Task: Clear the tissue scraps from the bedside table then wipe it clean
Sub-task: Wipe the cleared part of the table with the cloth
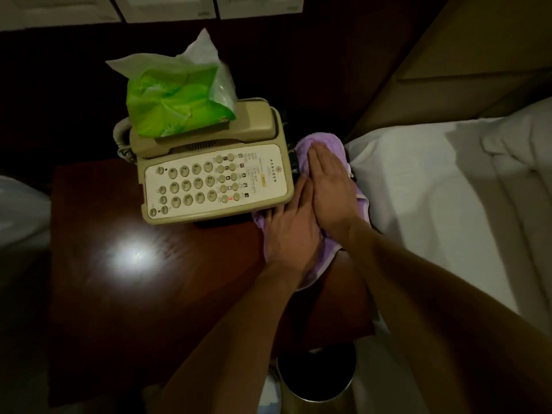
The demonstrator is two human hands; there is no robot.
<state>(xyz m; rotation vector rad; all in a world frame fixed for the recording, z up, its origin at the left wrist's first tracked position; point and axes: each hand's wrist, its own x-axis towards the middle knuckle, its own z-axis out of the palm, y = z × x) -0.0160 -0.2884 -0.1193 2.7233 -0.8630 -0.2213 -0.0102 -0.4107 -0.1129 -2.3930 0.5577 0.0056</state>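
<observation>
A soft lilac terry cloth point(318, 141) lies along the right edge of the glossy red-brown wooden surface point(179, 279), just beside the boxy beige telephone point(215, 180). The left grip point(291, 234) and right grip point(331, 186) both press flat on it side by side, fingers straight, curled round nothing. A crinkly green tissue pack point(176, 100) rests on the handset. Below the near edge stands a round bin point(316, 380), probably metal in this dim light. Rumpled white bed linen point(433, 189) lies to the right.
</observation>
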